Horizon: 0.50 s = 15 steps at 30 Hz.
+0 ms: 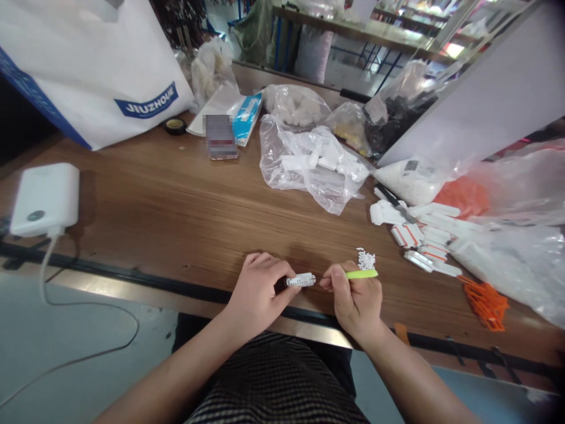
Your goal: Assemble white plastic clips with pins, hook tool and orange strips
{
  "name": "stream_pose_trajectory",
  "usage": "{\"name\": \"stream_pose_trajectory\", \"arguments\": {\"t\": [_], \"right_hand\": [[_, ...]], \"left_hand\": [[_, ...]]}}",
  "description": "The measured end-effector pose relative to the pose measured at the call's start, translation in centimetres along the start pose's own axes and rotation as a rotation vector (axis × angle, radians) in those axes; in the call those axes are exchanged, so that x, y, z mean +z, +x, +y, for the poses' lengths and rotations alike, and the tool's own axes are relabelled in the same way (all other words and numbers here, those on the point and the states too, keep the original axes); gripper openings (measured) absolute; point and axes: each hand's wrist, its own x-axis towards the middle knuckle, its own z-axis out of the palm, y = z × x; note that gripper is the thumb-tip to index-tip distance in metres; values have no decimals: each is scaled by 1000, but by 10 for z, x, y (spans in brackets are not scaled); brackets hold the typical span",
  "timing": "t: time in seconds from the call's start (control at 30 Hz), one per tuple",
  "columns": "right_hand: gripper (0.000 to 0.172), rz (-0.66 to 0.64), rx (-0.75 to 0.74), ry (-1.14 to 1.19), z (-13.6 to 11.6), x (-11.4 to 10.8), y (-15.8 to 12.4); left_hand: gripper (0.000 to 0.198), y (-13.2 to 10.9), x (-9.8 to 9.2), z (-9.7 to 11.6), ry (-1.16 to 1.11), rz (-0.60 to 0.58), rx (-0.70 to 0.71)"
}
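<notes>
Okay, left hand (257, 292) is clenched around a small white plastic piece (301, 280), fingers wrapped over its dark end, while right hand (355, 301) is pinching a neon yellow-green stick (362, 274) between thumb and fingers, its thin metal tip pointing left at the white piece, very close, though contact is too small to tell. Both held things are lying end to end on one roughly level side-to-side axis, running along the near edge of the counter (145, 203), with the hands just above that edge and close together. Right hand is the nearer one to a small heap of white bits (366, 259), which is sitting just beyond its knuckles. Farther right, white strips with orange marks (421, 235) and orange tassels (484, 303) are lying beside clear plastic bags (315, 168), so space is tighter on that side, while the wider stretch of wood is running left toward a white power adapter (44, 200) and its cable (44, 282)
</notes>
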Motion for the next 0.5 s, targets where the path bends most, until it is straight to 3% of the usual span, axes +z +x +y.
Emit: {"name": "stream_pose_trajectory", "arguments": {"t": [0.5], "right_hand": [[34,-73,-80,-80,-2,3,3]], "left_hand": [[6,0,1,-1,-11,6,12]]}}
